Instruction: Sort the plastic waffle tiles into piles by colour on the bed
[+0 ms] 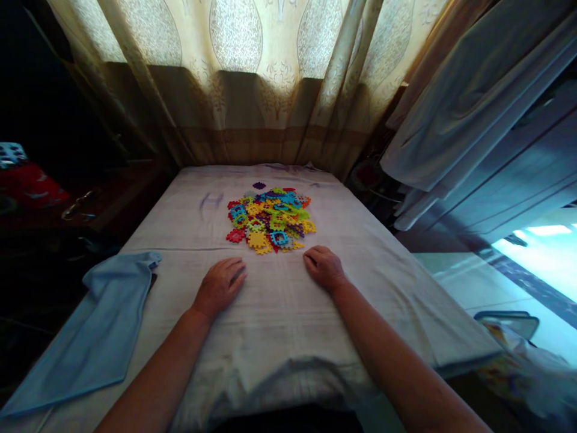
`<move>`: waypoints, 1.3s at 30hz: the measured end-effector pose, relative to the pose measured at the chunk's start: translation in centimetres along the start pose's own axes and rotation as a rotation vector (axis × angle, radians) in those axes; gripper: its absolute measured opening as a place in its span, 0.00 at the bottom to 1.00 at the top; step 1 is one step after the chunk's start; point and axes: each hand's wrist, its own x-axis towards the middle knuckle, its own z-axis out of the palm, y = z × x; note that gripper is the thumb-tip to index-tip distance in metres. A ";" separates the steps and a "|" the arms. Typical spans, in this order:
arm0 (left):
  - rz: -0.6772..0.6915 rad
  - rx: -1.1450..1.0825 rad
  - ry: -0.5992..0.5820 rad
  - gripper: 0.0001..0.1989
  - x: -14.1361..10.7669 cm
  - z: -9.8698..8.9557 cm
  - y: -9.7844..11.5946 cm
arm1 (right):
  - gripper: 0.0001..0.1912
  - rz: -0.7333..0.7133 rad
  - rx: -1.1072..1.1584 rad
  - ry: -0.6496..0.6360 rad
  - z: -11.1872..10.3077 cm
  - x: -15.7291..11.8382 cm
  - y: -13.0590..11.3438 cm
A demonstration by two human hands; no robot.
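A heap of flat plastic building pieces with toothed edges (274,219) lies on a cloth-covered table, in yellow, blue, green, red, purple and orange. Some pieces are square with a hollow middle. One dark purple piece (259,185) sits apart, just beyond the heap. Resting on the cloth to the near left of the heap, my left hand (220,285) is open, fingers stretched out and thumb apart, holding nothing. My right hand (324,266) rests at the near right of the heap with its fingers curled in, and no piece shows in it. Neither hand touches the pieces.
A pale wrinkled sheet (396,288) covers the table. Light blue cloth (112,325) hangs over its left edge. Patterned curtains (270,102) stand behind the far edge. Grey-blue fabric (455,108) hangs at right, and a plastic bag (532,373) lies low at right.
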 end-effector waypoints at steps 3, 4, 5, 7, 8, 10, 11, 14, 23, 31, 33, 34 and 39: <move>0.015 -0.032 0.031 0.22 -0.2 -0.3 -0.3 | 0.13 0.073 -0.019 -0.002 -0.5 0.2 0.9; 0.017 -0.043 0.045 0.21 -0.3 -0.3 -0.4 | 0.13 0.102 -0.025 -0.012 -0.6 0.4 0.9; 0.016 -0.056 0.061 0.21 -0.3 -0.2 -0.5 | 0.13 0.136 -0.032 -0.029 -0.7 0.6 0.8; 0.005 -0.083 0.103 0.20 -0.3 0.0 -0.8 | 0.13 0.234 -0.047 -0.070 -0.9 1.1 0.3; -0.002 -0.094 0.123 0.20 -0.2 0.1 -0.9 | 0.14 0.284 -0.053 -0.091 -0.9 1.3 0.0; -0.008 -0.106 0.148 0.20 -0.2 0.3 -1.2 | 0.18 0.347 -0.066 -0.129 -0.9 1.8 -0.8; -0.006 -0.106 0.153 0.19 -0.1 0.4 -1.3 | 0.21 0.356 -0.077 -0.145 -0.9 2.0 -1.1; 0.010 -0.097 0.164 0.18 -0.1 0.5 -1.4 | 0.22 0.337 -0.122 -0.188 -0.7 2.5 -1.9; 0.005 -0.078 0.170 0.16 -0.3 0.5 -0.9 | 0.09 0.250 -0.010 -0.082 -0.1 1.2 -1.0; 0.007 -0.065 0.168 0.16 -0.2 0.3 -0.7 | 0.05 0.008 0.465 -0.069 0.8 0.5 0.6; 0.012 -0.071 0.166 0.16 -0.2 0.3 -0.7 | 0.04 -0.030 0.475 -0.054 1.0 0.5 0.1; 0.014 -0.074 0.165 0.16 -0.2 0.3 -0.8 | 0.04 -0.042 0.457 -0.045 1.1 0.5 -0.2; 0.015 -0.074 0.164 0.15 -0.2 0.5 -1.0 | 0.03 -0.075 0.368 -0.057 1.1 0.6 -1.8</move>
